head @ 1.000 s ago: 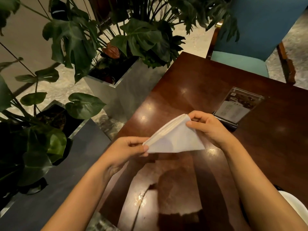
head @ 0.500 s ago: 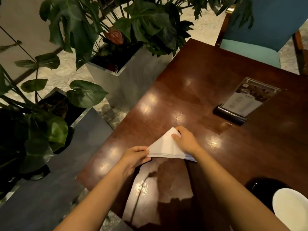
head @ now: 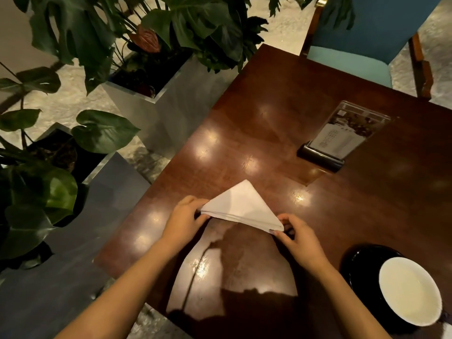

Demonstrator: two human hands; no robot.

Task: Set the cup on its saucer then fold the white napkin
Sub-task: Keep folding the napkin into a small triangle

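Note:
The white napkin (head: pixel 241 206), folded into a triangle, lies flat on the dark wooden table (head: pixel 281 113) with its tip pointing away from me. My left hand (head: pixel 184 220) pinches its left corner. My right hand (head: pixel 297 237) pinches its right corner. At the lower right, a cup with a white inside (head: pixel 409 291) stands on a black saucer (head: pixel 359 259).
A clear menu stand on a black base (head: pixel 342 135) sits at the table's far right. A teal chair (head: pixel 362 37) stands beyond the table. Leafy plants in grey planters (head: pixel 156 99) crowd the table's left side, with a dark bench (head: pixel 61 277) below them.
The napkin went from held up in the air to lying flat on the table. My right hand moved from the top of the napkin to its right corner.

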